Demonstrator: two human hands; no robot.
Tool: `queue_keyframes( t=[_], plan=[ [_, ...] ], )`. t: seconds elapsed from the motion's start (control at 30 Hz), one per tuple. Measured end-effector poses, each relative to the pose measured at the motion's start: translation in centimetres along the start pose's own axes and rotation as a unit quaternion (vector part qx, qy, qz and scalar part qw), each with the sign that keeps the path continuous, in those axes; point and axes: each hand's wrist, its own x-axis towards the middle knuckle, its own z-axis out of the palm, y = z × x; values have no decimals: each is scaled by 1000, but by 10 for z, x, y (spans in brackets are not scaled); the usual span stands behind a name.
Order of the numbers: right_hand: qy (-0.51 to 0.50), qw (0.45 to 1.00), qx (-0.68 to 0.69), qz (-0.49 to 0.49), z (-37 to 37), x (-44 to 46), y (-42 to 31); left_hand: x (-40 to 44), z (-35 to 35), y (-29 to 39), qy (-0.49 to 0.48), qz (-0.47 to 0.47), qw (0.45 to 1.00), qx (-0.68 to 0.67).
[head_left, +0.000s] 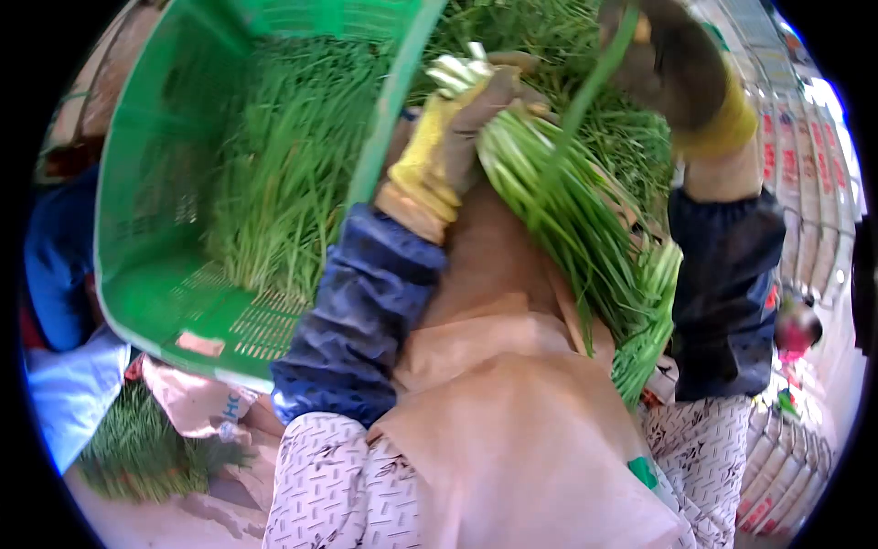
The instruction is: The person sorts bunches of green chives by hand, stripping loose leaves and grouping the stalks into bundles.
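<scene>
My left hand (480,110), in a worn yellow and grey glove, is wrapped round a bunch of garlic chives (567,210). The white stem ends stick out past the glove at the top, and the long green leaves hang down to the right over my apron (512,384). Raised at the upper right, my right hand (672,69) wears a matching glove, dark with dirt and somewhat blurred. Its fingers are closed at the tip of one long green leaf (590,96), which runs slantwise down to the bunch.
A green plastic crate (375,156) stands tilted at my left, with chives (293,146) lying in it. More loose greens (631,137) are heaped beyond my hands. Another green pile (151,448) lies at lower left. Stacked bundles (805,183) and a person (797,329) show at right.
</scene>
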Motion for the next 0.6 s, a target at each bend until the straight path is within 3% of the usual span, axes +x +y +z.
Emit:
queue_keyframes(
  t=[0.03,0.07,0.13,0.2,0.27,0.33,0.37,0.4,0.43,0.47,0.53,0.57,0.6],
  plan=[
    [-33,989,-119,-76,-11,1,-26,0,2,0,4,-8,1000,2],
    [-12,989,-125,-79,-18,-6,-43,-1,4,0,8,-18,1000,5],
    [217,913,-317,-138,-32,-26,-71,1,-3,-8,-18,-33,998,-42],
    [420,755,-472,-174,-43,-43,-86,1,-7,-12,-31,-49,994,-90],
    [584,535,-585,-176,-53,-61,-89,2,-4,-15,-27,-93,979,-178],
    [409,593,-680,-135,-79,-81,-45,7,-4,-23,-57,-111,957,-263],
    [401,717,-550,-151,-83,-96,-17,6,7,-26,-57,-132,954,-262],
    [294,642,-703,-83,-66,-109,-8,8,3,-26,-51,-147,953,-258],
    [164,441,-870,-145,-83,-117,9,6,5,-26,-47,-150,960,-232],
    [398,716,-569,-71,-36,-97,37,5,10,-27,-41,-157,960,-227],
    [113,564,-801,-164,-57,-107,43,4,19,-31,-50,-175,960,-212],
    [114,605,-761,-205,-47,-101,50,3,26,-28,-57,-182,959,-208],
    [101,605,-748,-252,-42,-97,52,2,45,-29,-71,-195,965,-161]
  ],
)
